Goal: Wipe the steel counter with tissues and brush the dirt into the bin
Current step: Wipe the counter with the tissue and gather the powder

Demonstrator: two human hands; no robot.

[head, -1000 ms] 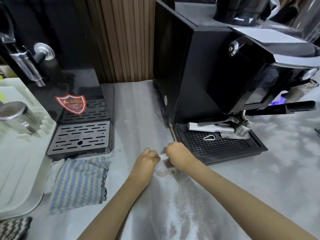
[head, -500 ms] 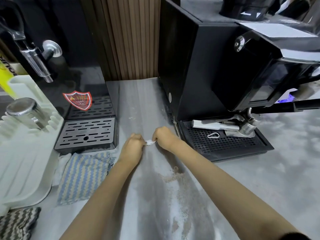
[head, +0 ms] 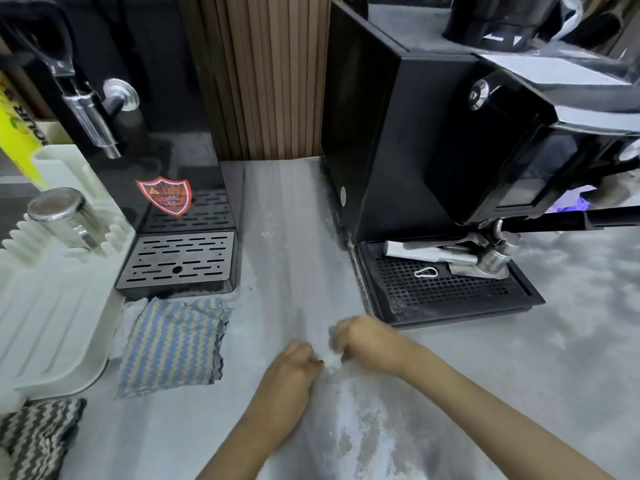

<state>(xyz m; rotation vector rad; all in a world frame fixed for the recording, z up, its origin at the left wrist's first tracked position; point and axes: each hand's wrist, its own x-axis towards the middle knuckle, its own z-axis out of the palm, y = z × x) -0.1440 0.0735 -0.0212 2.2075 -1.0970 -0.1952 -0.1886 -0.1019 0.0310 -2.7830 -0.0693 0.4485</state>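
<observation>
A small wad of white tissue [head: 333,361] is pinched between my two hands, low on the steel counter [head: 294,237]. My left hand [head: 294,370] is closed on its left side and my right hand [head: 363,339] on its right side, knuckles up. Both press the tissue against the counter just in front of the coffee machine's drip tray [head: 450,289]. Brownish dirt and pale smears [head: 360,420] lie on the steel nearer to me, between my forearms. No bin is in view.
A black espresso machine [head: 433,133] stands to the right, a black water dispenser [head: 166,202] with a slotted tray to the left. A blue striped cloth [head: 173,341] lies left of my hands. A white rack [head: 52,306] holds a steel cup [head: 62,216].
Both hands have dragged the tissue back toward me along the counter, from beside the drip tray's corner to in front of it. The view has shifted slightly.
</observation>
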